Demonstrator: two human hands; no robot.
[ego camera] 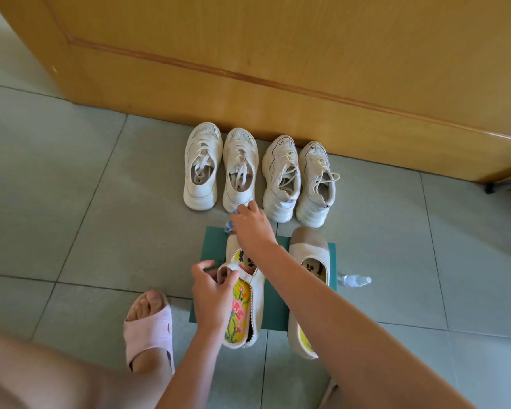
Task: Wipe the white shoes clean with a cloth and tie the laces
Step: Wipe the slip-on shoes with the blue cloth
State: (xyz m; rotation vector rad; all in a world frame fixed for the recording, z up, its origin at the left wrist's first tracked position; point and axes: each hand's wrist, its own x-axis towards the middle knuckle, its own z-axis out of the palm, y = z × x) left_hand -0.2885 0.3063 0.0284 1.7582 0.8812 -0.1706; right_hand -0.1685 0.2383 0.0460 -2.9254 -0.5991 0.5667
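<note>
Two pairs of white lace-up sneakers stand toes against a wooden door: the left pair (221,168) and the right pair (300,180), laces loose. Two cream slip-on shoes lie on a green mat (211,246). My left hand (211,293) pinches the strap of the left slip-on (255,290). My right hand (252,224) reaches over this shoe's toe and grips a blue-and-white cloth (230,224), just in front of the left sneaker pair. The right slip-on (309,249) lies partly under my right forearm.
A small clear spray bottle (356,280) lies on the grey tile floor right of the mat. My left foot in a pink slide (148,326) stands left of the mat. The wooden door (278,69) blocks the far side. A dark leg (502,185) stands at far right.
</note>
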